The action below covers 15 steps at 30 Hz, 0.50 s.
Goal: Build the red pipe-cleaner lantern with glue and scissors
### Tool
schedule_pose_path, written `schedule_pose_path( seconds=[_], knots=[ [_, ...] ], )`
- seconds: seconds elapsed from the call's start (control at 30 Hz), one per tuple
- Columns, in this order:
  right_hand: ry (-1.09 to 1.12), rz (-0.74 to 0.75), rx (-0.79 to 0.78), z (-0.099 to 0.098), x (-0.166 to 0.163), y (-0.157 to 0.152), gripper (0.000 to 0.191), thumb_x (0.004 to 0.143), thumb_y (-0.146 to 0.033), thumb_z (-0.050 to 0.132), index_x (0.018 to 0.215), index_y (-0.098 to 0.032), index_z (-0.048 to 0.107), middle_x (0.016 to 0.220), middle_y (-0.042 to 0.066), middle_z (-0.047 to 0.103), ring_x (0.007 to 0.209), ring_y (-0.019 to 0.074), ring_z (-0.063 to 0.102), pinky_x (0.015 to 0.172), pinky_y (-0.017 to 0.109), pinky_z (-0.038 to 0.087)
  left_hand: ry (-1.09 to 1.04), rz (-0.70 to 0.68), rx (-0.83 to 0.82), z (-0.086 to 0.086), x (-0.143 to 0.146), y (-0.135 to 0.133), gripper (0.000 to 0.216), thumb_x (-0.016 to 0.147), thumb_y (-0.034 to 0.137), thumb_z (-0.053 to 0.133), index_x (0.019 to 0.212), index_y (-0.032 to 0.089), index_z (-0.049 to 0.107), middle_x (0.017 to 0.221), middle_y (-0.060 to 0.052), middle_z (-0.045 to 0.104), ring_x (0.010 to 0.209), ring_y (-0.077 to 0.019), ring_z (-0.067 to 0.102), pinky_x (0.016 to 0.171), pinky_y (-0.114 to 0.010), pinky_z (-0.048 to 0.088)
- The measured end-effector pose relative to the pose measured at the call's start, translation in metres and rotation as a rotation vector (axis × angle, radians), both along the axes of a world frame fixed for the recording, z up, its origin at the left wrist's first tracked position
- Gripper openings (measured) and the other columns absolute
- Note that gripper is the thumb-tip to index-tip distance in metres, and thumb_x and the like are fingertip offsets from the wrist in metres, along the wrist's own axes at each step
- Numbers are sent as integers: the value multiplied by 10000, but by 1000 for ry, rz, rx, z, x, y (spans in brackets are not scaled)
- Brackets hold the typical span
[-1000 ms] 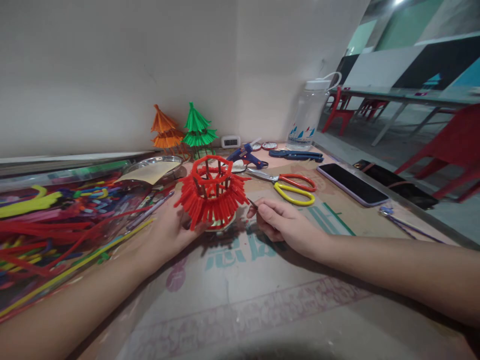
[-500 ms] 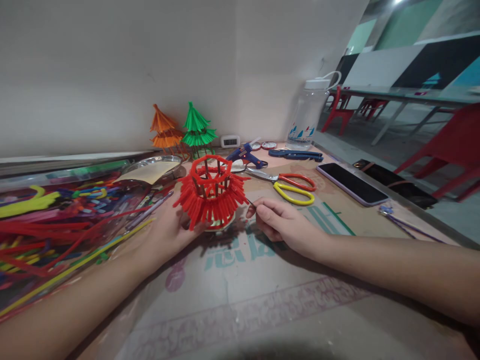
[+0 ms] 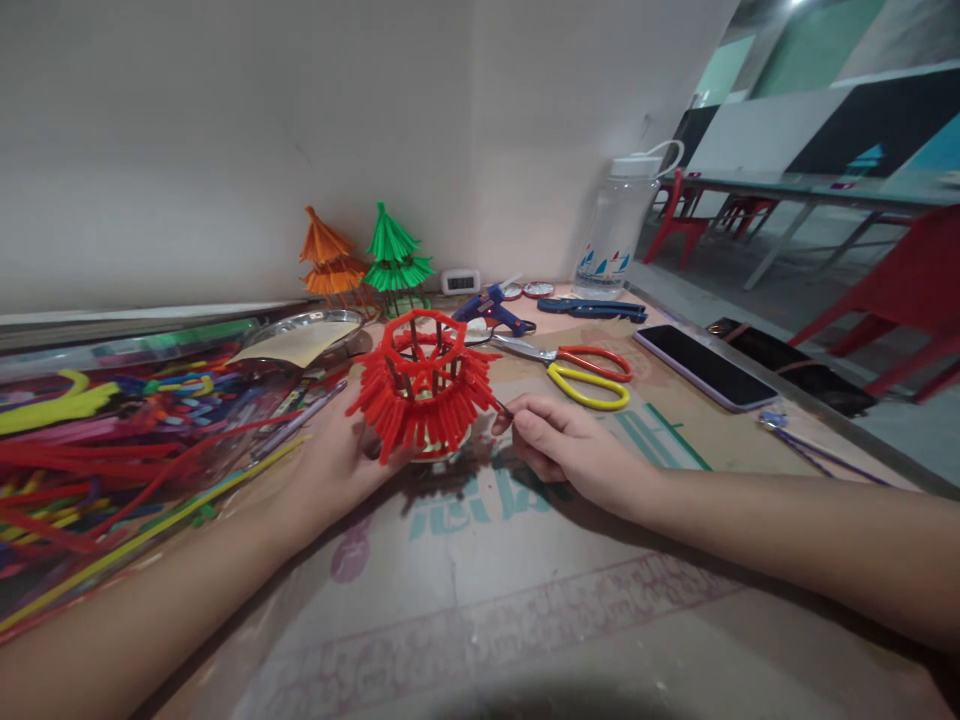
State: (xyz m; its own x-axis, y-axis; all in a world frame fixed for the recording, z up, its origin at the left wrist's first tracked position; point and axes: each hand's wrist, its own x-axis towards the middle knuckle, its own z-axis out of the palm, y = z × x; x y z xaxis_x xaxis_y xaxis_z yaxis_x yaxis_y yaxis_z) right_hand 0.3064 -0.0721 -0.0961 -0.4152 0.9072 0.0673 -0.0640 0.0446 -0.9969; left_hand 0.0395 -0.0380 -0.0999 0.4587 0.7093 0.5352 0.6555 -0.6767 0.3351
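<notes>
Beyond our bench (image 3: 817, 424) rises a pale wall (image 3: 225, 150), with red chairs (image 3: 911, 285) standing off to the right. Printed cardboard (image 3: 480, 615) covers much of the surface in front of us, and over it, between our two hands, is the red fuzzy model (image 3: 421, 418), its open ring on top and its fringe flaring below. Our left hand (image 3: 346, 462) curls its grip around the model's left side, the fingers partly hidden beneath the fringe. Our right hand (image 3: 564, 448) has its grip pinched closed on a thin dark piece (image 3: 504, 409), which reaches to the fringe's right edge; we cannot tell whether they touch. Behind lie scissors (image 3: 556, 356) and a blue glue gun (image 3: 491, 308), near orange (image 3: 330, 275) and green (image 3: 396, 240) models. Coloured stems (image 3: 82, 455) crowd our left.
</notes>
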Motion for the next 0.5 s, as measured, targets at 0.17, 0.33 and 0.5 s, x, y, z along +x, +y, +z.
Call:
schedule_pose_path(
  seconds=[0.17, 0.33, 0.5],
  knots=[
    [-19, 23, -5, 0, 0, 0, 400, 901, -557, 585, 893, -157, 580, 543, -93, 358, 453, 61, 268, 405, 216, 163, -26, 7, -35, 0, 1, 0, 216, 853, 417, 598, 936, 218, 614, 867, -47, 704, 943, -298, 675, 882, -466, 549],
    [-14, 9, 0, 0, 1, 0, 369, 934, -537, 542, 888, -171, 556, 543, -91, 357, 457, 65, 274, 402, 210, 171, -72, 11, -41, -14, -6, 8, 282, 866, 396, 637, 1083, 217, 617, 885, -32, 717, 813, -252, 690, 881, -446, 546],
    [-93, 8, -8, 1, 1, 1, 369, 946, -522, 521, 880, -161, 555, 538, -94, 348, 455, 62, 260, 395, 209, 164, -72, 13, -77, -21, -10, 13, 316, 881, 378, 650, 1146, 212, 605, 891, -23, 717, 764, -226, 683, 889, -432, 540]
  ],
)
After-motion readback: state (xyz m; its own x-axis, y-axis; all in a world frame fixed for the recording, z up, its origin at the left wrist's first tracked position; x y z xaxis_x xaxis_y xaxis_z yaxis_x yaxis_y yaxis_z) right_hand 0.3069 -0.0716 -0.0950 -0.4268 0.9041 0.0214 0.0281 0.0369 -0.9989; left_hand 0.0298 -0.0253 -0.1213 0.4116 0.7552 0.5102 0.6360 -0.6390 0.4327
